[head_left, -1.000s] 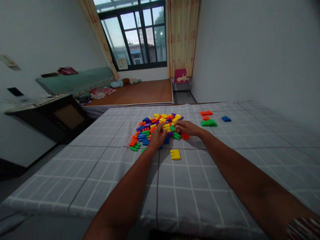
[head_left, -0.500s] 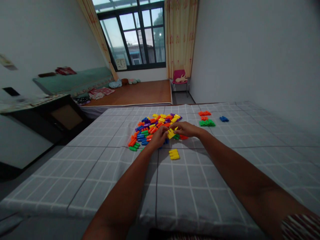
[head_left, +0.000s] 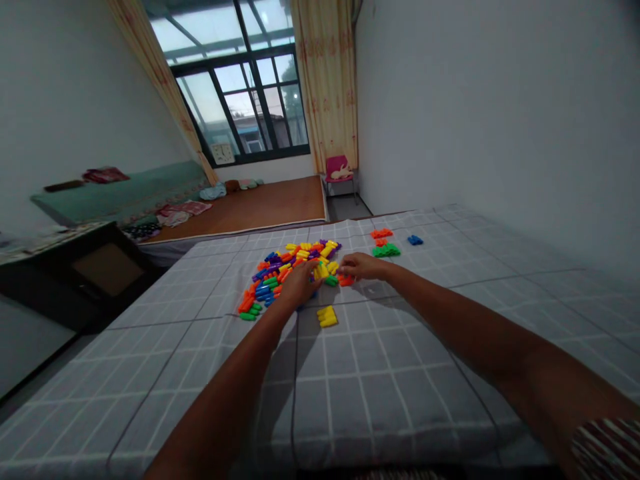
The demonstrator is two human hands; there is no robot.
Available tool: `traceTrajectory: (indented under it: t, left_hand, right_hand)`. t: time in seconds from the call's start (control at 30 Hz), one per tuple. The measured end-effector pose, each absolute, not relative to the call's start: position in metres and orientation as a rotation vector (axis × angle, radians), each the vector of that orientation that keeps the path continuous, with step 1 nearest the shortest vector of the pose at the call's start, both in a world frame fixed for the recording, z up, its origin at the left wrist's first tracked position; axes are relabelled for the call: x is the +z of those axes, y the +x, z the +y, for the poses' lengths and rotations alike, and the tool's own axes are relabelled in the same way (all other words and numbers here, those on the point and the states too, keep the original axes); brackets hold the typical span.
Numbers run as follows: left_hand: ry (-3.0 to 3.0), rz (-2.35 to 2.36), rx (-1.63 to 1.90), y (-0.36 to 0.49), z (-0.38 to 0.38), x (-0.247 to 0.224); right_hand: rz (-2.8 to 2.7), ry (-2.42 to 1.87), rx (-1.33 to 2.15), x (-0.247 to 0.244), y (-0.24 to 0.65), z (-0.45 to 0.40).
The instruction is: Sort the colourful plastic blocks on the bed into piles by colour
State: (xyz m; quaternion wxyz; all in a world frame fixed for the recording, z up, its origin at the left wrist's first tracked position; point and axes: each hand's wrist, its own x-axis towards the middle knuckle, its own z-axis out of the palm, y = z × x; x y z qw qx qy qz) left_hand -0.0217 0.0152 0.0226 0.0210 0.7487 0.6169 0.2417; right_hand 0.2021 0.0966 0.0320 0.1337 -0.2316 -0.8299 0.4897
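My left hand is closed at the near side of a heaped pile of colourful plastic building pieces, pinching a joined yellow piece. My right hand is at the pile's right edge. Its fingers bend down over orange pieces, and what lies between the fingertips is too small to make out. Green pieces lie between the two hands. Closer to me, a flat joined yellow block rests alone on the checked cloth.
To the right of the pile sit orange joined pieces, a green joined row and a blue joined block. Beyond the table are a low brown bed and a pink chair. A dark cabinet stands at the left.
My right hand has come away from the yellow piece and shifted right, over the orange pieces. The left hand keeps the yellow piece. The whole view has swung slightly.
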Motion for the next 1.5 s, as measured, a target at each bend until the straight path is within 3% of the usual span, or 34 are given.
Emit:
traceTrajectory:
  t: [0.17,0.33,0.57,0.8,0.97,1.3,1.5]
  left_hand:
    - [2.406,1.752,0.653,0.036,0.050,0.044]
    - [2.354,1.719,0.508,0.114,0.081,0.023]
    - [2.325,1.722,0.441,0.142,0.097,-0.006]
    - [2.328,1.799,0.376,0.147,0.096,-0.005]
    - [2.380,1.709,0.530,0.130,0.079,0.002]
    - [2.627,1.459,0.510,-0.003,0.023,0.012]
    - [2.420,1.675,0.706,-0.024,0.001,0.005]
  right_hand:
    - [-2.588,-0.500,1.751,0.010,0.241,0.068]
    - [-2.348,-0.239,2.171,0.009,0.285,0.078]
    - [-1.362,-0.483,1.830,0.013,0.377,0.130]
    - [-1.231,-0.617,1.915,-0.011,0.377,0.140]
    - [-1.254,-0.702,1.951,-0.014,0.371,0.137]
    - [-1.843,-0.795,1.761,0.017,0.292,0.095]
    - [-2.313,-0.852,1.309,0.025,0.204,0.127]
